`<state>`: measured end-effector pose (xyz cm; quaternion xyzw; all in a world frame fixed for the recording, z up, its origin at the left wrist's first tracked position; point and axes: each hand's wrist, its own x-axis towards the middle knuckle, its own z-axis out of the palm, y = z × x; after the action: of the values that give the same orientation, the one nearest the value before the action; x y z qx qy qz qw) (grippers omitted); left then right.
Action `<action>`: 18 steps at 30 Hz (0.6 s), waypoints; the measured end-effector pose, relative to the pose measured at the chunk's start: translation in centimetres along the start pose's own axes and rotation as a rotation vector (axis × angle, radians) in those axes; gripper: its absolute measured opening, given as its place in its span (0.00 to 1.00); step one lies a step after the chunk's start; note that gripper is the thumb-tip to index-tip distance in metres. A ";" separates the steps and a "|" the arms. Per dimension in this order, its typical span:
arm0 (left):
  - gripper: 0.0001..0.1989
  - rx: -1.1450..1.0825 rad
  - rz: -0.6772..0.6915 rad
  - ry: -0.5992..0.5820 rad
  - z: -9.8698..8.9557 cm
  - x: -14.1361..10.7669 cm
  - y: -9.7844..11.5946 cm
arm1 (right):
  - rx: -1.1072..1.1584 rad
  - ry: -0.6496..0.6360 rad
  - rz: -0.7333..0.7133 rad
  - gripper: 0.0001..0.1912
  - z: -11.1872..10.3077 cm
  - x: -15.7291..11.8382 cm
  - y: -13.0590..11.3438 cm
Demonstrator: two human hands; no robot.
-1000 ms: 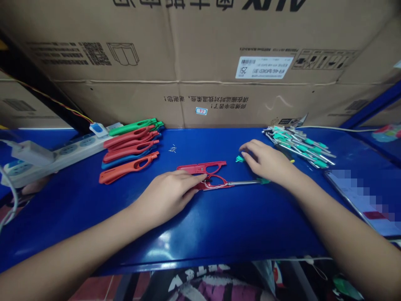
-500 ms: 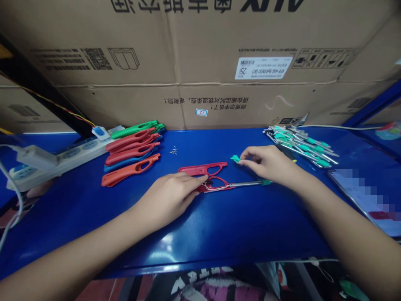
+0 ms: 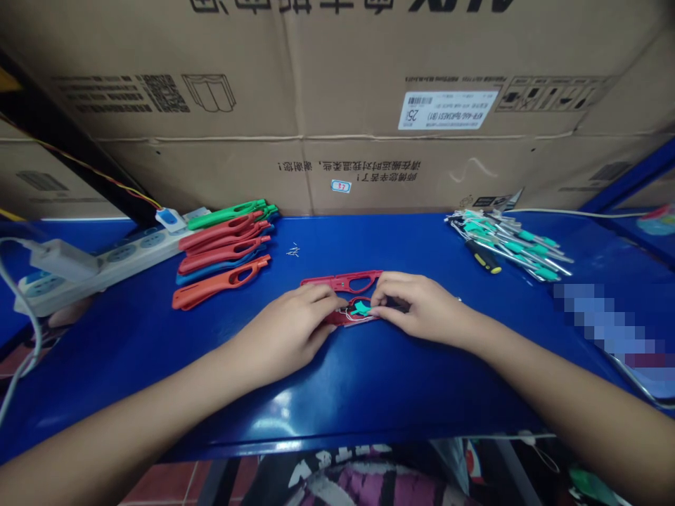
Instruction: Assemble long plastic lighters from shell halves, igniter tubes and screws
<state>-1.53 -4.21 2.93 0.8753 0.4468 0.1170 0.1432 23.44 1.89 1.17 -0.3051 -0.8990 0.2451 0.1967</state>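
Observation:
Near the middle of the blue table lie two red shell halves, an upper one (image 3: 342,282) and a lower one (image 3: 337,320) with white wires in it. My left hand (image 3: 295,323) grips the left end of the lower half between thumb and fingers. Between thumb and index finger of my right hand (image 3: 416,306) is a small green piece (image 3: 361,308), held over the oval opening of the lower half. My right hand covers most of the metal tube to the right.
Coloured handles (image 3: 221,281) and a white power strip (image 3: 124,253) stand at the left. Small pins (image 3: 293,249) lie behind the shells. At the right are metal rods with green parts (image 3: 511,246), a black and yellow tool (image 3: 484,257) and a phone (image 3: 627,344). Cardboard (image 3: 253,154) rises behind.
My right hand has moved left and slightly down with the green piece, from beside the upper shell to over the lower one. It uncovered the black and yellow tool. My left hand stayed nearly still.

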 end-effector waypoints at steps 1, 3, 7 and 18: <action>0.14 -0.008 -0.006 -0.006 0.0 0.0 0.0 | 0.008 -0.009 -0.008 0.03 0.1 0.0 0.1; 0.14 -0.026 -0.017 -0.015 0.1 -0.1 0.0 | 0.016 -0.022 -0.027 0.04 0.3 0.0 0.2; 0.15 -0.070 -0.035 -0.027 0.2 -0.1 0.1 | -0.063 -0.028 -0.104 0.07 0.4 -0.2 0.0; 0.15 -0.151 -0.062 -0.023 0.1 0.1 0.0 | -0.484 -0.037 -0.381 0.17 0.2 -0.4 -0.4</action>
<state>-1.44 -4.11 2.81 0.8491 0.4616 0.1359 0.2177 23.49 1.26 1.16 -0.1645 -0.9757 -0.0119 0.1445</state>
